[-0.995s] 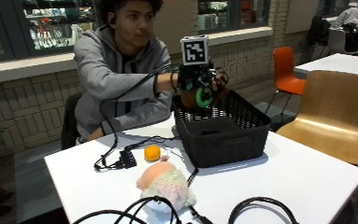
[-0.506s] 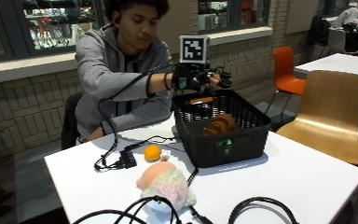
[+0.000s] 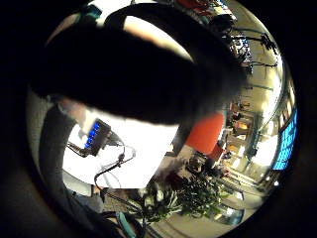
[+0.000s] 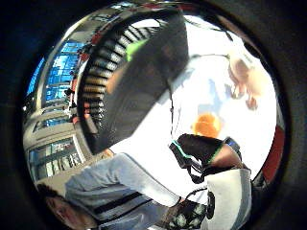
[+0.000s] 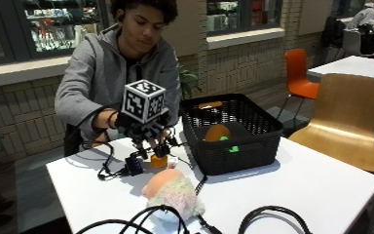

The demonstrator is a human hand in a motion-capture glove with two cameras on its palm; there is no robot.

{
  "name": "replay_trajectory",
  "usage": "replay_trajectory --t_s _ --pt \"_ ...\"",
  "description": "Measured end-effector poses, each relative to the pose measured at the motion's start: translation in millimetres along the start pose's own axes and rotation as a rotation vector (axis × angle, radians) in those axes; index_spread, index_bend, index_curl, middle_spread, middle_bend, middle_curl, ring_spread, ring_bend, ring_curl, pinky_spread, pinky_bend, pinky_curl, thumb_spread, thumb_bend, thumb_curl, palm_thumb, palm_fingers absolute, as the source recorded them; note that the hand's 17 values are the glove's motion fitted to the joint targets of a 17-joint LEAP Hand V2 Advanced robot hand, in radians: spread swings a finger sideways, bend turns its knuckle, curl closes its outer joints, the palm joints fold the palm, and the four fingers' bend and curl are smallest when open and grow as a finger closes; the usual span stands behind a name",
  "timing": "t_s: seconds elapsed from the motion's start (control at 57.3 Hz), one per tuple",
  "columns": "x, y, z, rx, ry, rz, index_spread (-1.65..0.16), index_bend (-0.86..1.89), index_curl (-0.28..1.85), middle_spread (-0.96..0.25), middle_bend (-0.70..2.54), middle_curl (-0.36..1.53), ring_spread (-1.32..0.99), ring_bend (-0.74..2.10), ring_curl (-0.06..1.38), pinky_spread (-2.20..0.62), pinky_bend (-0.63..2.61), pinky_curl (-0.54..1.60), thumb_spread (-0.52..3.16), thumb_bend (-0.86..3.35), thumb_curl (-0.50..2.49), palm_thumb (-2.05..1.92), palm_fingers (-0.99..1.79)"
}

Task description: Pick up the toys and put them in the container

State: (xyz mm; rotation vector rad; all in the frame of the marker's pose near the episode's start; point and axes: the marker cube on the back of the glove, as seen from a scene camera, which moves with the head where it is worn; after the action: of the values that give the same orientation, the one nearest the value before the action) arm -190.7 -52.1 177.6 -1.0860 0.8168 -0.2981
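A white surface is seen carrying a black mesh basket in which an orange toy lies. A plush toy lies near the front edge. The gloved right hand is held over a small orange toy, grip relaxed, fingers spread downward.

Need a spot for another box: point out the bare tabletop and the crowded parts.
Bare: table right of the black basket, to its right edge. Crowded: left of the basket, with gloved hand, orange toy, plush toy, and cables along the front.

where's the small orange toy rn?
Outside view: the small orange toy sits on the white table, left of the black basket, just under the gloved right hand.
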Motion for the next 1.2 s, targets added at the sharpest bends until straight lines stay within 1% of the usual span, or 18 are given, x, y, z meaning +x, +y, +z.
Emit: replay_trajectory --t_s 0.017,0.052,0.192,0.332,0.489,0.541,0.576,0.628,0.646,0.681,0.698,0.768,0.872,0.977,1.064,1.152,1.204 --pt "0 2 8 -0.016 0.011 0.003 -0.29 0.19 0.18 0.02 0.26 0.53 -0.1 0.52 0.3 0.04 1.08 0.33 1.21 -0.01 0.44 0.2 0.02" --pt "0 3 22 -0.042 0.034 0.005 -0.29 0.21 0.19 0.02 0.25 0.52 -0.11 0.53 0.3 0.04 1.06 0.32 1.21 -0.01 0.44 0.21 0.05" --pt "-2 1 55 -0.117 0.066 0.019 -0.29 0.22 0.24 0.02 0.23 0.51 -0.13 0.51 0.3 0.01 1.02 0.31 1.22 -0.02 0.41 0.21 0.06" --pt "-2 -6 68 -0.131 0.059 0.031 -0.28 0.19 0.28 0.02 0.21 0.5 -0.14 0.47 0.29 -0.01 1.02 0.32 1.21 -0.02 0.39 0.2 0.04" --pt "-5 -11 75 -0.151 -0.024 0.007 -0.27 0.18 0.3 0.02 0.19 0.49 -0.14 0.46 0.29 -0.03 1.02 0.32 1.21 -0.02 0.37 0.19 0.05" --pt "-7 -12 76 -0.137 -0.025 -0.001 -0.26 0.22 0.32 0.03 0.18 0.48 -0.15 0.44 0.28 -0.03 1.01 0.32 1.23 -0.01 0.37 0.21 0.07" --pt "-8 -13 76 -0.111 -0.022 -0.003 -0.24 0.34 0.35 0.03 0.14 0.46 -0.15 0.4 0.27 -0.03 0.98 0.31 1.25 0.01 0.37 0.23 0.11" --pt "-9 -14 74 -0.057 -0.011 -0.008 -0.22 0.45 0.39 0.03 0.13 0.44 -0.15 0.36 0.26 -0.04 0.96 0.3 1.29 0.03 0.37 0.27 0.13" --pt "-10 -14 73 -0.038 -0.002 -0.009 -0.22 0.44 0.39 0.03 0.14 0.44 -0.15 0.36 0.27 -0.04 0.96 0.3 1.29 0.02 0.37 0.27 0.12" --pt "-13 -13 72 0.001 0.023 -0.016 -0.2 0.57 0.43 0.03 0.12 0.42 -0.15 0.33 0.26 -0.04 0.94 0.3 1.33 0.07 0.38 0.34 0.15" --pt "-13 -13 70 0.018 0.037 -0.02 -0.2 0.66 0.46 0.03 0.11 0.41 -0.15 0.3 0.25 -0.05 0.92 0.3 1.36 0.09 0.38 0.38 0.17" --pt "-15 -14 64 0.074 0.072 -0.045 -0.18 0.85 0.52 0.02 0.14 0.4 -0.15 0.24 0.24 -0.06 0.88 0.29 1.43 0.15 0.4 0.48 0.21" --pt "-25 -6 55 0.117 0.025 -0.078 -0.16 0.99 0.58 -0.01 0.19 0.4 -0.16 0.18 0.23 -0.07 0.83 0.28 1.48 0.2 0.41 0.57 0.25" --pt "-36 -1 31 0.174 -0.036 -0.12 -0.13 1.04 0.6 -0.05 0.26 0.43 -0.19 0.17 0.21 -0.09 0.79 0.27 1.52 0.23 0.41 0.62 0.31" --pt "-52 -2 -21 0.261 -0.103 -0.173 -0.12 1.02 0.61 -0.09 0.35 0.47 -0.21 0.2 0.22 -0.1 0.74 0.27 1.55 0.26 0.41 0.66 0.36" --pt "-93 6 -60 0.352 -0.094 -0.277 -0.1 1.01 0.61 -0.13 0.39 0.51 -0.23 0.22 0.23 -0.11 0.71 0.26 1.56 0.28 0.41 0.69 0.4" --pt "-122 11 -77 0.372 -0.056 -0.379 -0.1 1.01 0.61 -0.14 0.41 0.52 -0.24 0.21 0.24 -0.12 0.7 0.27 1.57 0.29 0.42 0.7 0.4"
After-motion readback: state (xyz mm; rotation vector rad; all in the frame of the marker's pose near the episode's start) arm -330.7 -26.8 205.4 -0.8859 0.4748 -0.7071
